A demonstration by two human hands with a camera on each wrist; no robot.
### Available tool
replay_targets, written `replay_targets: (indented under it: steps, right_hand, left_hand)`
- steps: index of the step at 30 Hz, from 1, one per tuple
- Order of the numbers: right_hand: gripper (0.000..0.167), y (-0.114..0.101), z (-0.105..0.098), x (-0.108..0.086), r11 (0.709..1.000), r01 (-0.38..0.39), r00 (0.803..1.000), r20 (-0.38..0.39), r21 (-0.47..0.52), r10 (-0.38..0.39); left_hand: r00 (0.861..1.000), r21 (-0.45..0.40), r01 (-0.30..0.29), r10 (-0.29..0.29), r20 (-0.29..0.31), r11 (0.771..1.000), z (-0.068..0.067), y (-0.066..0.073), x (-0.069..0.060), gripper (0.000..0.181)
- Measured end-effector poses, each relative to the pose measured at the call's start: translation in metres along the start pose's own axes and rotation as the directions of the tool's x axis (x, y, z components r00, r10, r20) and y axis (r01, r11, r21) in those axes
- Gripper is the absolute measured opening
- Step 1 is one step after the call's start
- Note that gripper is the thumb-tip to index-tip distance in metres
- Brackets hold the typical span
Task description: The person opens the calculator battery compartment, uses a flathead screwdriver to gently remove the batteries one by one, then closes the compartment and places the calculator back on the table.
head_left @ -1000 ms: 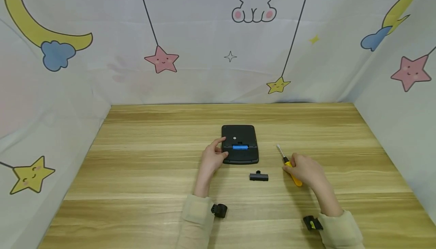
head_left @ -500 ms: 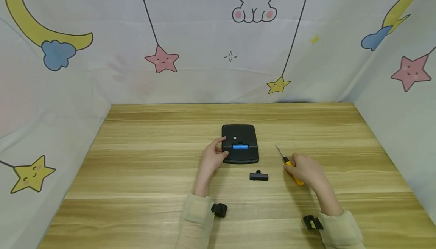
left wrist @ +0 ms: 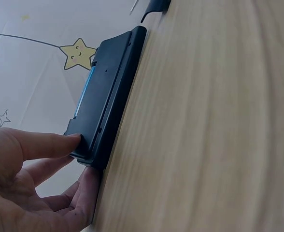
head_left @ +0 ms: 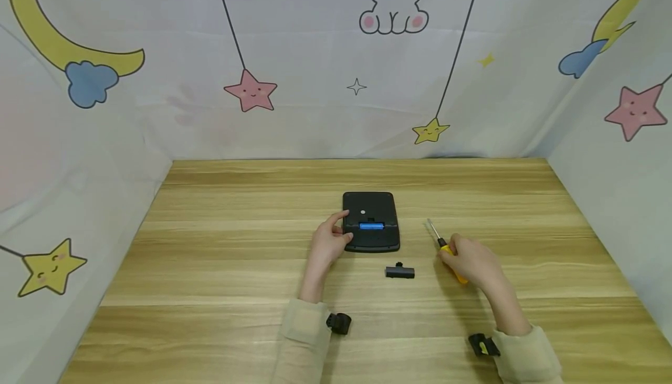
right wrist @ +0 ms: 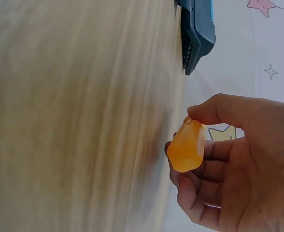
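Two hands [head_left: 328,245] [head_left: 475,260], wood-grain tabletop [head_left: 236,238], star-printed white cloth [head_left: 304,124]

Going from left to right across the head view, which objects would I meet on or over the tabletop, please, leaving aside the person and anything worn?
Black calculator-like device holding a blue battery, then dark battery cover, then yellow-handled screwdriver.

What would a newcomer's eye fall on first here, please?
The bright blue battery exposed in the black device would probably catch the eye first, with the left hand at the device's left edge. Next might come the yellow-handled screwdriver in the right hand, then a pink star on the white backdrop.
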State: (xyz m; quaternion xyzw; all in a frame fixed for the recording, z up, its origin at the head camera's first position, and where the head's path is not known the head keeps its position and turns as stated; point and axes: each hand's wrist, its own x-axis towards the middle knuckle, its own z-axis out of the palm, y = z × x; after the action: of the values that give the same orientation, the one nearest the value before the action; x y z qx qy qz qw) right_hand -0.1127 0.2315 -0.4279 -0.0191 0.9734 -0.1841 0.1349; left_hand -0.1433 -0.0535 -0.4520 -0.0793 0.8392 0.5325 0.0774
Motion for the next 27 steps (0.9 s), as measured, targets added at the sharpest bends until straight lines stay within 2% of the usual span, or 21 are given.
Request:
replay_targets:
  steps: [6,18,27]
  right_hand:
    - [0.024,-0.005,-0.002,-0.003,1.000,0.006,1.000,-0.011,0.013,-0.006]
    - [0.020,-0.014,0.001,-0.006,0.996,0.084,0.994,-0.065,0.023,-0.083]
    - [0.018,-0.021,0.003,-0.008,0.991,0.132,0.989,-0.073,0.033,-0.129]
  left_hand:
    - [1.000,-0.009,0.008,-0.008,0.000,1.000,0.000,0.000,0.001,0.053]
    - [1.000,-0.005,0.001,-0.001,0.000,1.000,0.000,-0.001,0.000,0.052]
    - [1.000,0.002,-0.003,0.003,-0.002,1.000,0.000,-0.001,0.000,0.052]
